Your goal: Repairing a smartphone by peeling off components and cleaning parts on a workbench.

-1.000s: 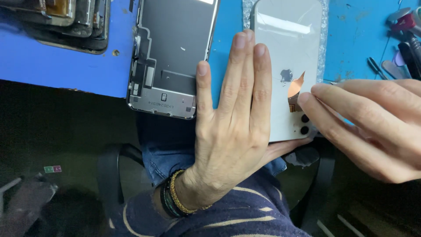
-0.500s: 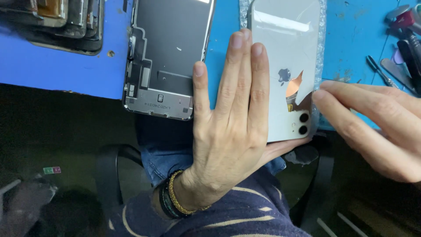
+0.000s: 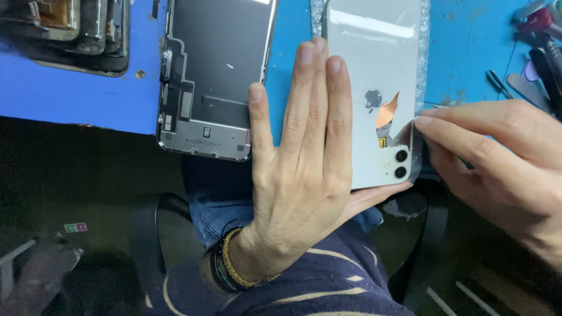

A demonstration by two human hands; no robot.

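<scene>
A white phone lies back-up on the blue mat; its back glass is cracked, with a broken patch showing copper near the middle. My left hand lies flat along the phone's left side, fingers straight, thumb hooked under its lower edge. My right hand comes in from the right. Its fingertips pinch a thin clear flap lifted at the phone's right edge, just above the two camera lenses.
A detached screen panel lies metal-side up left of the phone, overhanging the mat's edge. A stack of phone parts sits at top left. Hand tools lie at top right. Bubble wrap shows under the phone.
My right fingers have drawn back from over the camera corner to the phone's right edge, and a clear flap now stands lifted there. My left hand has kept its place.
</scene>
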